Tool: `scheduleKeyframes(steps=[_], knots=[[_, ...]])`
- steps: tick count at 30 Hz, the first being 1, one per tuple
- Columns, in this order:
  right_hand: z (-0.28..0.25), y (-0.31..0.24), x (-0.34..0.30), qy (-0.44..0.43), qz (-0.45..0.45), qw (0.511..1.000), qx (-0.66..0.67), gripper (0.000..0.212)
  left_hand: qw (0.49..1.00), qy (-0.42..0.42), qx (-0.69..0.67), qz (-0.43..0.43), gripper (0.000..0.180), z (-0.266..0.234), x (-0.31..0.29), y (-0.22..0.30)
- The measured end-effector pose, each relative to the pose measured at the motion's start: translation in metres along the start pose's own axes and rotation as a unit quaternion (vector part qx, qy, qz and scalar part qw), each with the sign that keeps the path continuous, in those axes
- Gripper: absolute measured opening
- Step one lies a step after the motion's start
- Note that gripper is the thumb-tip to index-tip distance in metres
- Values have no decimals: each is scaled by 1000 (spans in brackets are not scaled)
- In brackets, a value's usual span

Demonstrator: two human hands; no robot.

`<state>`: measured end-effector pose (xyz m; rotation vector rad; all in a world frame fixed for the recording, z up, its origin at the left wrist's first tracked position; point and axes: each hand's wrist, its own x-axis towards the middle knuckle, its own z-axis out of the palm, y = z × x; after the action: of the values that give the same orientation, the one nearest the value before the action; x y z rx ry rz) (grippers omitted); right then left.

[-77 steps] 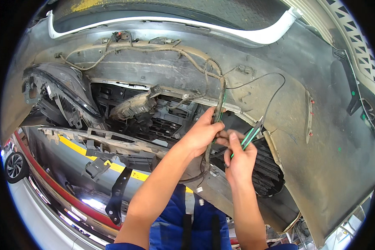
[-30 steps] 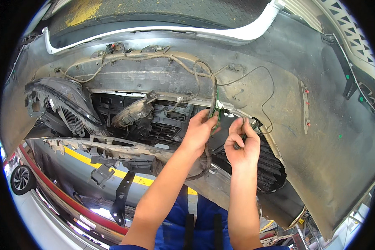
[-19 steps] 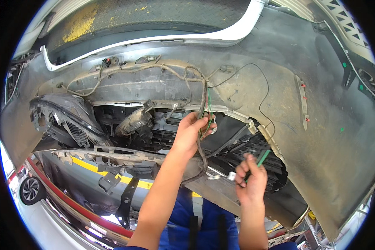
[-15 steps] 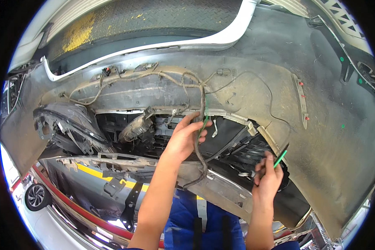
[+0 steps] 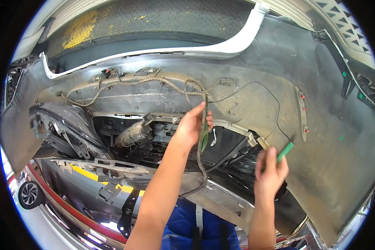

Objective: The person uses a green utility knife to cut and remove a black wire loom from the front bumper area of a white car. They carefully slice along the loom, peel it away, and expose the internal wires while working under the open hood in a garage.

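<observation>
A dark wiring harness [image 5: 201,160] hangs in a loop over the inner side of a dusty car bumper [image 5: 254,98]. My left hand [image 5: 194,125] grips it near the middle, fingers and thumb wrapped round it. Green wires [image 5: 204,139] show in the harness just below that hand. To the right, my right hand [image 5: 271,171] is closed on a slim green tool [image 5: 285,151], whose end sticks out up and to the right past the fingers. What kind of tool it is cannot be made out. The right hand is apart from the harness.
A headlamp-like black part [image 5: 77,129] lies at left, beside a dusty lamp unit [image 5: 134,132]. A thin cable [image 5: 275,100] arcs across the bumper. A white trim edge [image 5: 154,56] runs behind. A car wheel [image 5: 30,195] shows at lower left.
My left hand has shifted up along the harness, and more green wire shows below it. The right hand has turned, so the green tool now shows its broader face.
</observation>
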<state>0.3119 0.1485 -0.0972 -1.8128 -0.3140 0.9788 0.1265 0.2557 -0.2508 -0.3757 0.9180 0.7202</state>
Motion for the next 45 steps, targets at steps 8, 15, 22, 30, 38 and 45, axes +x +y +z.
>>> scheduleKeyframes(steps=[8,15,22,30,38,45], knots=[[141,27,82,-251,-116,881,-384,40,994,-36,83,68,37,-15,-12,-12],[157,21,93,-246,-86,823,-504,48,979,-114,-76,149,26,-4,5,-42],[169,9,83,-266,-338,630,-647,34,947,-126,-287,71,42,14,13,-49],[190,-16,111,-328,28,785,-524,18,930,-188,-314,-12,35,5,21,-32],[186,-19,149,-336,263,833,-353,27,968,-183,-172,-9,22,-5,35,-15],[177,-7,132,-320,274,831,-364,27,996,-78,-27,15,29,-6,21,2]])
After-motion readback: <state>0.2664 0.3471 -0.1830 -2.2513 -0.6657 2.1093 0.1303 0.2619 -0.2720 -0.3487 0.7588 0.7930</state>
